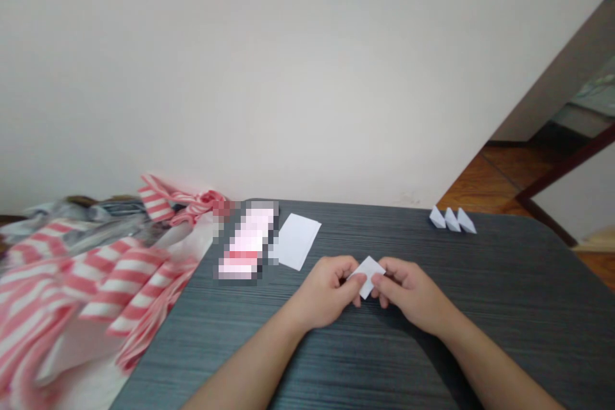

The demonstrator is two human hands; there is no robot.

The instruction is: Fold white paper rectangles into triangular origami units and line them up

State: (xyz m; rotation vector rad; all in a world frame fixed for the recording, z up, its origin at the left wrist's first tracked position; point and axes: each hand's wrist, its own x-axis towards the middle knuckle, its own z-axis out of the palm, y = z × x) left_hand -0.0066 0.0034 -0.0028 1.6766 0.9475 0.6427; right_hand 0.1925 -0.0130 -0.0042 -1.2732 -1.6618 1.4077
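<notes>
My left hand (331, 291) and my right hand (410, 295) meet over the dark wood-grain table (504, 307), both pinching one small folded piece of white paper (369, 272). The fingers of both hands are curled closed on it, thumbs on top. The paper sits slightly above the tabletop between the two hands. A flat white sheet of paper (298, 241) lies just beyond my left hand. Three small folded white paper triangles (452, 219) stand in a row at the far right of the table.
A blurred pink and white packet (246, 243) lies beside the flat sheet. A red-and-white striped plastic bag (86, 295) spreads over the left side. A plain wall runs behind the table. Wooden floor and a doorway (542, 166) show at right.
</notes>
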